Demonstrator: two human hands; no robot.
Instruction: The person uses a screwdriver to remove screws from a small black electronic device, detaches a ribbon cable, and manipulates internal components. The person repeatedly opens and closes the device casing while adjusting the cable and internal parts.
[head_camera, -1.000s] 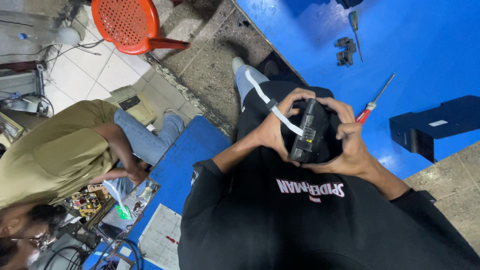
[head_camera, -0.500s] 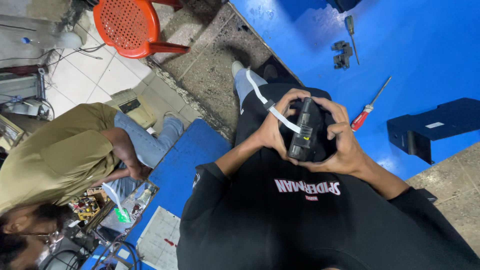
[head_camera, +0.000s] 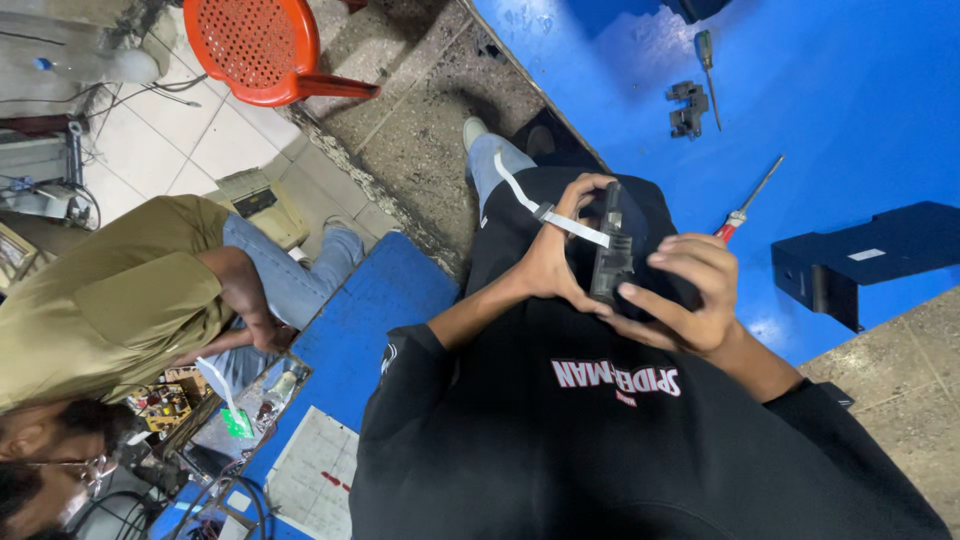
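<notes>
Right hand (head_camera: 690, 290) now lower, both hands' fingers (head_camera: 672, 262) clamped around half-hidden dark module (head_camera: 612, 252), left hand (head_camera: 555, 262) under ribbon cable (head_camera: 560, 218).

place: small electronics repair workshop
floor: bare concrete and worn tiles, work done sitting low
surface: blue work mat (head_camera: 850, 90)
tools: red-handled screwdriver (head_camera: 745, 205), second screwdriver (head_camera: 707, 60), loose metal bracket (head_camera: 687, 108)
nearby: co-worker (head_camera: 120, 290) bent over an open circuit board (head_camera: 165, 400)
seating: red plastic chair (head_camera: 260, 45)
</notes>
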